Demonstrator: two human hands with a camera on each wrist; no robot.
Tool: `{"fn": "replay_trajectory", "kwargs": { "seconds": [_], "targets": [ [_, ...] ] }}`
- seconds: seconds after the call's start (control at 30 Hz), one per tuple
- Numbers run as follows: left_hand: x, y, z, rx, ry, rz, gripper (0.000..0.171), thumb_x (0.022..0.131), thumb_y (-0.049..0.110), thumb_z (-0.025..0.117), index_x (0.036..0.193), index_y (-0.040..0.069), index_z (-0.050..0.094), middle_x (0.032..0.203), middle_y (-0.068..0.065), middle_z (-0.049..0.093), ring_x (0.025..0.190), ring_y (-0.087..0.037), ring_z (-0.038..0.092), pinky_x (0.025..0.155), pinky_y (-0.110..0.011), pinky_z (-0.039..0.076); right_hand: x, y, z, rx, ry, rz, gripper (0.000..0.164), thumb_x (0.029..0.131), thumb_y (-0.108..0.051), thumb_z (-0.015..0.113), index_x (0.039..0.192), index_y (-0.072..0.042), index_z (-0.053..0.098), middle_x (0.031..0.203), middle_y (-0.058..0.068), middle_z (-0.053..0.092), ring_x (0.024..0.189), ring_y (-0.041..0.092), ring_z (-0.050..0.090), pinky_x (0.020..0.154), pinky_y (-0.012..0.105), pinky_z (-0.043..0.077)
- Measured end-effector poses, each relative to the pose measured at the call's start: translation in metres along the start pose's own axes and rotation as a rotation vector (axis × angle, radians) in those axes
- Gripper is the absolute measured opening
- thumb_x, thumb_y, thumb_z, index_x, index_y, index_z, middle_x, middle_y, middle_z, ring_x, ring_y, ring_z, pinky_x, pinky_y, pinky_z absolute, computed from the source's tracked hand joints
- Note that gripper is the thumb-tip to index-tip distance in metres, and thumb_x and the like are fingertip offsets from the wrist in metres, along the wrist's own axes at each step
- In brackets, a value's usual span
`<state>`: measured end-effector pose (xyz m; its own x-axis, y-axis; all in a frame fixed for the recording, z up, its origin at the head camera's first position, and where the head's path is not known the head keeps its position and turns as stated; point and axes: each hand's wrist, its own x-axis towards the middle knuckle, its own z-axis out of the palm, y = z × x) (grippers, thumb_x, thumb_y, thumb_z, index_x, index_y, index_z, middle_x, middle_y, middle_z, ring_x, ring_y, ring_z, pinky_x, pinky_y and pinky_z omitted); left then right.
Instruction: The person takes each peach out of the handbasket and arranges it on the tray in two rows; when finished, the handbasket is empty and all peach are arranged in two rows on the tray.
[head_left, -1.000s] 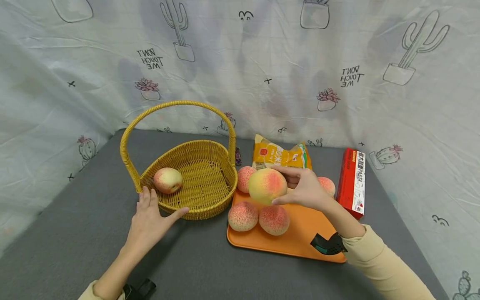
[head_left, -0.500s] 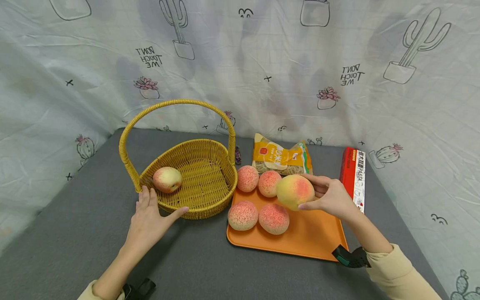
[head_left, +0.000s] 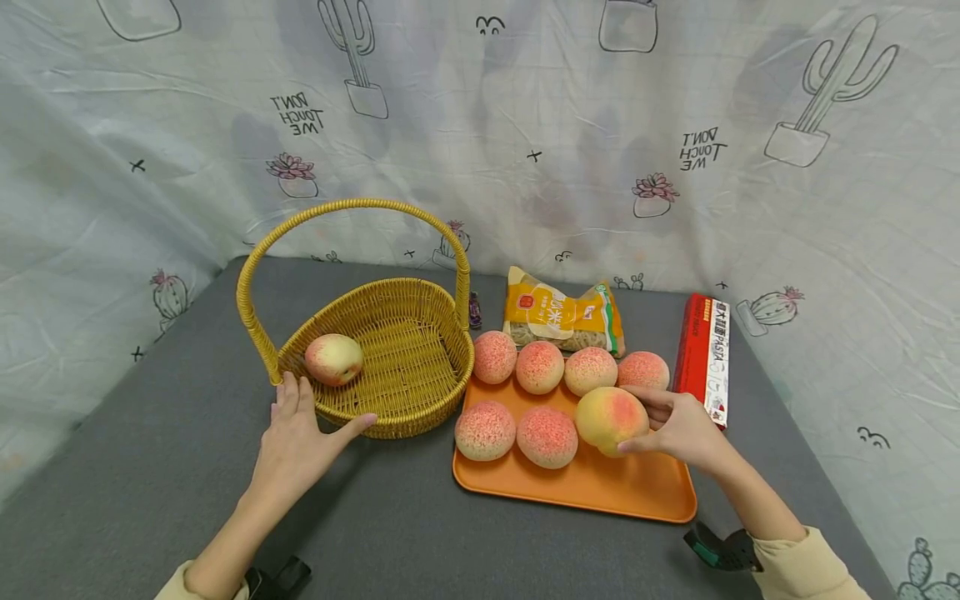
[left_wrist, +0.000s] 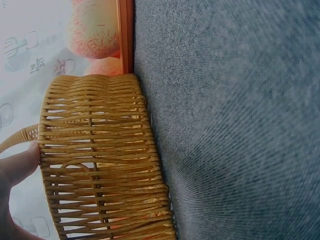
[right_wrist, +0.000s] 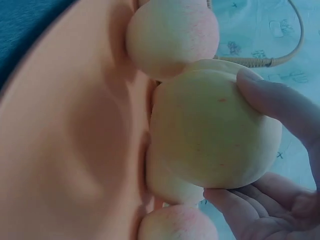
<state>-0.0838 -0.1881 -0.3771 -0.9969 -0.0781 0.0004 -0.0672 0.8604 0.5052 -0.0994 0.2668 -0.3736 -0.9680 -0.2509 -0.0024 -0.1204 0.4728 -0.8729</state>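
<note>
My right hand (head_left: 686, 429) holds a yellow peach (head_left: 611, 417) with a red blush between thumb and fingers, over the right half of an orange tray (head_left: 570, 492). Close over the tray in the right wrist view, the held peach (right_wrist: 215, 130) overlaps other peaches behind it. Several speckled pink peaches (head_left: 549, 437) lie on the tray in two rows. At the left, my left hand (head_left: 300, 442) is spread against a yellow wicker basket (head_left: 405, 427), its thumb at the front rim and its fingers near the handle's foot. Inside the basket sits a pale yellow-and-red fruit (head_left: 333, 360).
Behind the tray stands a yellow food bag (head_left: 562, 308). A red pasta box (head_left: 703, 358) lies right of the tray. A small dark purple item (head_left: 475, 310) is beside the basket. The basket's tall handle (head_left: 360, 203) arches above it, before a patterned curtain (head_left: 525, 100).
My right hand has carried the yellow peach rightward, then lower and nearer over the tray, bringing the whole back row of peaches into view. My left hand stays at the basket.
</note>
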Motion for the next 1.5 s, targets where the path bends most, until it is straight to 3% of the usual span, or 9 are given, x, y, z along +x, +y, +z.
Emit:
{"fn": "replay_trajectory", "kwargs": {
  "seconds": [0.23,0.43,0.6,0.97,1.17,1.4,1.5],
  "targets": [
    [0.001,0.0,0.001,0.006,-0.003,-0.006,0.122,0.083,0.07,0.059,0.146,-0.019,0.005,0.151,-0.039,-0.008,0.132,-0.065,0.009,0.1,-0.072,0.024,-0.004,0.007,0.002,-0.129,-0.005,0.034,0.082,0.061,-0.015,0.092,0.13,0.01,0.056,0.128,0.028,0.058,0.114,0.039,0.059,0.084,0.033,0.055],
    [0.001,-0.001,0.001,0.009,-0.012,-0.011,0.122,0.083,0.069,0.06,0.146,-0.02,0.005,0.152,-0.038,-0.008,0.133,-0.064,0.008,0.101,-0.071,0.023,-0.002,0.004,0.009,-0.359,0.0,-0.034,0.08,0.054,-0.025,0.095,0.123,0.005,0.065,0.112,0.019,0.069,0.101,0.03,0.066,0.079,0.035,0.055],
    [0.001,0.0,0.002,0.007,-0.012,-0.007,0.122,0.083,0.069,0.06,0.146,-0.019,0.005,0.152,-0.038,-0.008,0.133,-0.064,0.008,0.101,-0.071,0.022,-0.001,0.001,0.013,-0.497,-0.015,-0.072,0.079,0.052,-0.027,0.095,0.12,0.003,0.067,0.105,0.015,0.07,0.09,0.021,0.062,0.072,0.036,0.051],
    [0.001,-0.001,0.001,0.01,-0.01,-0.006,0.122,0.083,0.07,0.06,0.146,-0.019,0.005,0.152,-0.038,-0.008,0.134,-0.062,0.007,0.101,-0.071,0.022,0.001,0.002,0.016,-0.53,-0.027,-0.109,0.08,0.054,-0.024,0.094,0.122,0.006,0.064,0.107,0.016,0.069,0.089,0.022,0.063,0.073,0.038,0.052],
    [0.002,-0.002,0.002,0.011,-0.017,-0.006,0.122,0.083,0.069,0.06,0.146,-0.019,0.004,0.151,-0.038,-0.009,0.134,-0.062,0.006,0.102,-0.071,0.021,0.002,-0.005,0.012,-0.548,-0.078,-0.107,0.086,0.055,-0.028,0.094,0.126,0.007,0.061,0.113,0.021,0.066,0.092,0.023,0.061,0.075,0.04,0.051],
    [0.002,-0.001,0.002,0.008,-0.013,-0.005,0.121,0.083,0.068,0.061,0.146,-0.02,0.004,0.152,-0.038,-0.009,0.133,-0.063,0.007,0.103,-0.07,0.02,0.007,-0.017,0.004,-0.459,-0.096,-0.104,0.086,0.061,-0.025,0.093,0.131,0.01,0.056,0.129,0.027,0.058,0.113,0.044,0.058,0.089,0.054,0.049],
    [0.002,-0.001,0.001,0.012,-0.021,-0.009,0.122,0.083,0.069,0.06,0.146,-0.019,0.004,0.152,-0.038,-0.01,0.133,-0.063,0.007,0.103,-0.07,0.02,0.01,-0.02,0.003,-0.441,-0.081,-0.141,0.082,0.064,-0.02,0.091,0.131,0.011,0.055,0.13,0.026,0.057,0.117,0.043,0.056,0.092,0.052,0.047]
  ]
}}
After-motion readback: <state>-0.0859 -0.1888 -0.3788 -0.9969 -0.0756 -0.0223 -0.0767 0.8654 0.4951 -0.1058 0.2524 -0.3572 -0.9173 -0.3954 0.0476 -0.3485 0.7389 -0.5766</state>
